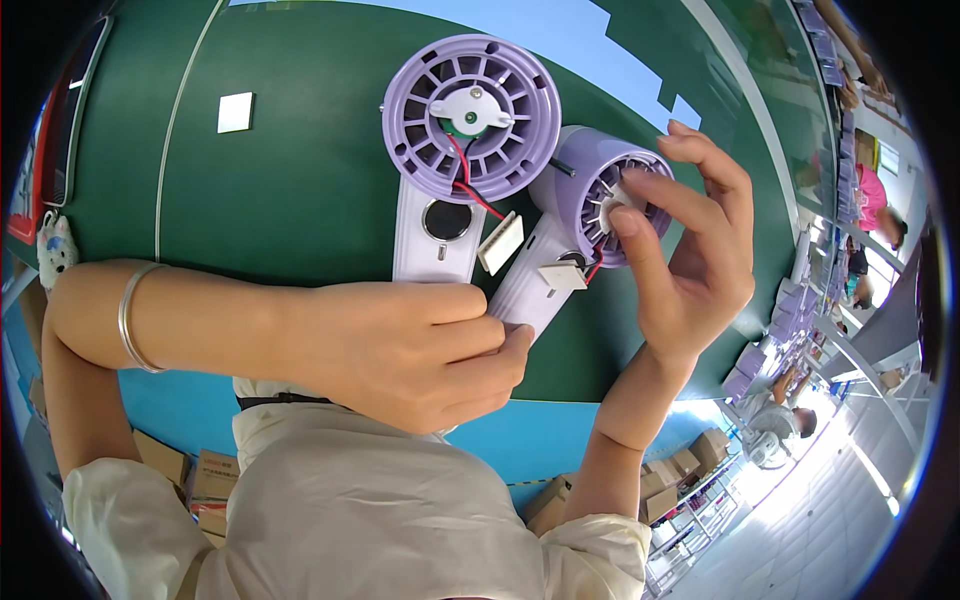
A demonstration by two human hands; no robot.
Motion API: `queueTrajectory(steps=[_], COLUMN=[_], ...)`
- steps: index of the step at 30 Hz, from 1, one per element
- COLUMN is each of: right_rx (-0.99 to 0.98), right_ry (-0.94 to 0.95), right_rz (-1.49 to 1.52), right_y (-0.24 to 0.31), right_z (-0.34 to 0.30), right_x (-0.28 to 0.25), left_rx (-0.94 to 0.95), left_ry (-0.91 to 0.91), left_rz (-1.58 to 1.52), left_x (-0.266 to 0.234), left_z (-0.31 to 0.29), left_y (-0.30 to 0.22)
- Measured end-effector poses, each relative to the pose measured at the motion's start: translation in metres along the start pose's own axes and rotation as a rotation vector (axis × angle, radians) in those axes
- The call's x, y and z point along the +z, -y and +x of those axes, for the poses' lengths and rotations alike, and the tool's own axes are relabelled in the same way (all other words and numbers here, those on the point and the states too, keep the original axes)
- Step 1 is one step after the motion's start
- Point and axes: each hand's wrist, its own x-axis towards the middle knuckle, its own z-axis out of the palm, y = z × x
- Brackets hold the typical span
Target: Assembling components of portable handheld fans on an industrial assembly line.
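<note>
Two lilac handheld fans with white handles are held over the green table, their open round ends showing spokes, hubs and red and black wires. My left hand is closed around the handle of the left fan, and its fingertips also grip the lower end of the right fan's handle. At the right fan, the thumb and index finger of my right hand pinch the white hub piece, with the other fingers raised. A white connector hangs from the left fan's wires, another white connector from the right's.
A small white square lies on the green table at left. A plush toy and a red-and-dark tray-like object are at the left edge. Cardboard boxes stand below. Several lilac parts line the far right; people sit beyond.
</note>
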Motion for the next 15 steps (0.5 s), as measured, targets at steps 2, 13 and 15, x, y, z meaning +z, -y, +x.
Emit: queueTrajectory(steps=[2, 13, 15], right_rx=[0.02, 0.173, 0.196], right_ry=[0.003, 0.018, 0.009], right_rz=[0.013, 0.032, 0.103], right_y=[0.001, 0.009, 0.006], right_z=[0.0, 0.0, -0.002], right_x=[0.0, -0.001, 0.001], left_rx=[0.002, 0.012, 0.023], left_ry=[0.001, 0.031, 0.045], left_rz=[-0.004, -0.005, -0.002], left_x=[0.0, -0.003, -0.006], left_z=[0.0, 0.001, 0.003], left_y=[0.0, 0.001, 0.004])
